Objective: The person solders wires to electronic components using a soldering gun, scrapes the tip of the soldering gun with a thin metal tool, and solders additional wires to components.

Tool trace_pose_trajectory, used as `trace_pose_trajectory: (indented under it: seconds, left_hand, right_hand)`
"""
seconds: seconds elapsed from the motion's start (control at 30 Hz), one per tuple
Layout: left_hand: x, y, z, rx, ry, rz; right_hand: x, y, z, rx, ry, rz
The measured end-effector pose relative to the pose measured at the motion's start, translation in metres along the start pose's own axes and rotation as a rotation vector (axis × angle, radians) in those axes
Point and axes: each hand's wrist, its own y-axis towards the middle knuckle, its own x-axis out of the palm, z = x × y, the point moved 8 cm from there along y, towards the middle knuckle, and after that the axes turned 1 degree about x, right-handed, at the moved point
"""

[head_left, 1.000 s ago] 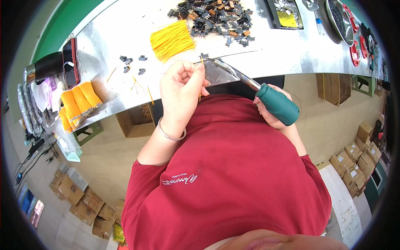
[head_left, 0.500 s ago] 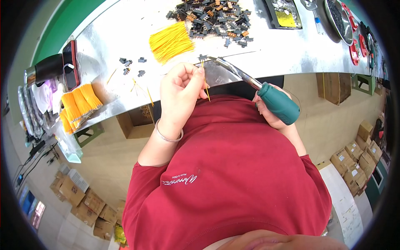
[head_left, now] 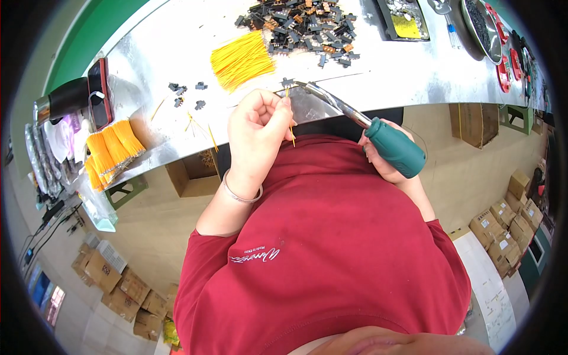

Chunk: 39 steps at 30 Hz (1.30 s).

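My left hand [head_left: 258, 127] pinches a thin yellow wire [head_left: 293, 135], whose upper end meets a small black part [head_left: 287, 82] at the table's near edge. My right hand [head_left: 387, 155] is wrapped round the green handle of a soldering iron [head_left: 395, 148]. The iron's metal tip points up and left and stops just right of the black part; whether they touch is too small to tell. Beyond my left hand lies a bundle of yellow wires [head_left: 242, 60], beside a heap of black parts [head_left: 310, 29]. A few black parts [head_left: 200, 105] and loose wires are to the left.
On the metal table [head_left: 390, 77] stand a black tray with a yellow sponge [head_left: 405, 26] and a metal bowl [head_left: 482, 29]. More yellow wire bundles [head_left: 115, 145] lie at the left edge, near a black and red object [head_left: 100, 92]. Cardboard boxes [head_left: 192, 176] sit below the table.
The lower end of the yellow wire has swung slightly, and my left hand has shifted slightly down from its earlier place. The iron has stayed nearly still.
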Motion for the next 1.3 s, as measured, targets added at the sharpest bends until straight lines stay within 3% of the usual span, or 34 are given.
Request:
trace_pose_trajectory:
  seconds: [0.93, 1.3]
  left_hand:
    - [0.0, -0.0008, 0.0007, 0.006, -0.01, 0.035]
    - [0.0013, -0.0002, 0.0011, 0.024, 0.047, 0.041]
  right_hand:
    - [-0.0007, -0.0024, 0.001, -0.009, 0.036, 0.045]
    - [0.0016, -0.0018, 0.0038, -0.022, -0.023, -0.033]
